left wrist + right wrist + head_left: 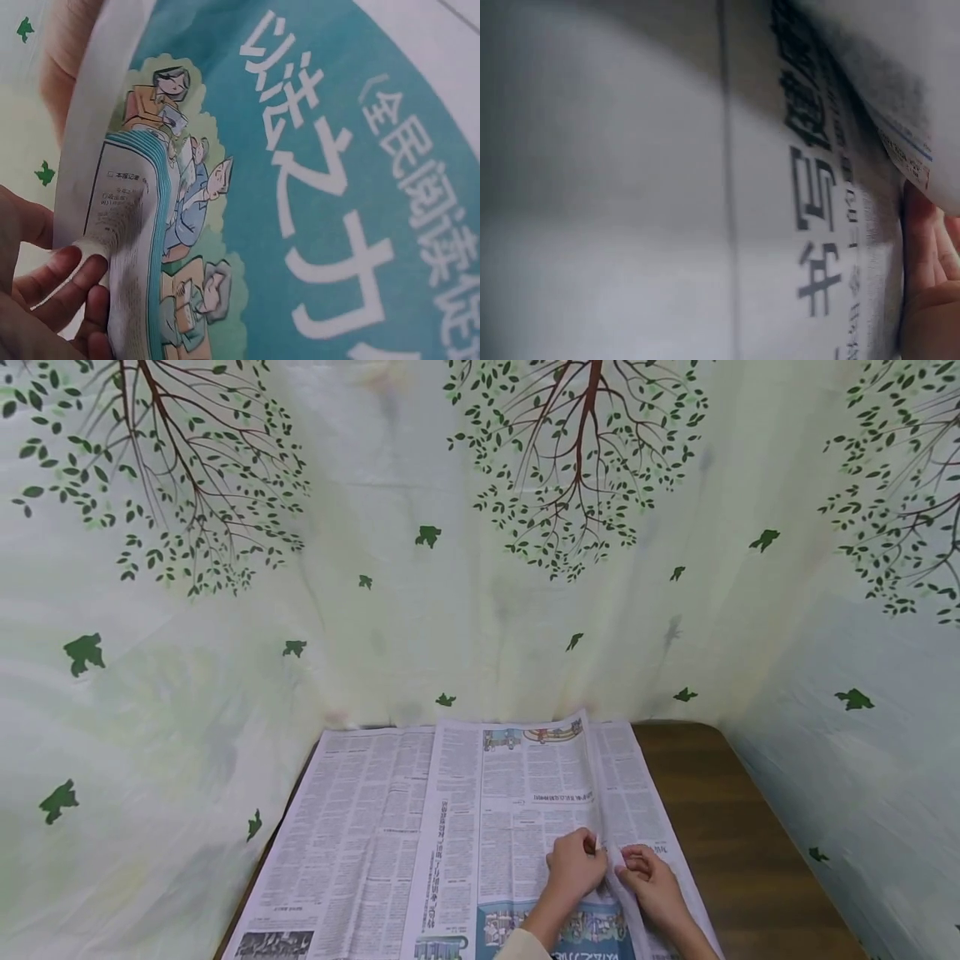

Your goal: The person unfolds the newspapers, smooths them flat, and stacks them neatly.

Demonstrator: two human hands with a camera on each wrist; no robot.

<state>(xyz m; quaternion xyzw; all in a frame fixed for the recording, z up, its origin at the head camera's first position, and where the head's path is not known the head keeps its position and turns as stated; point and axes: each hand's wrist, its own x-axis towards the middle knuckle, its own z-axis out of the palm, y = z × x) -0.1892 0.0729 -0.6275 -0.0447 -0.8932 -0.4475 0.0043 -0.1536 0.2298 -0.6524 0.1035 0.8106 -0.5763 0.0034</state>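
Note:
A printed newspaper sheet (457, 785) lies over another newspaper (360, 827) spread on the table. Along its right side the top sheet is lifted into an upright fold. My left hand (576, 864) pinches this fold between thumb and curled fingers. Just to the right, my right hand (654, 885) has its thumb and fingertips at the same raised edge and pinches it. In the left wrist view, fingertips (66, 261) hold the border beside a teal printed picture (225, 82). The right wrist view shows fingers (922, 255) partly hidden behind the curling paper (900, 67).
A dark brown wooden tabletop (727, 827) shows to the right of the newspapers. Pale cloth (390, 635) printed with trees and green leaves hangs behind the table and on both sides.

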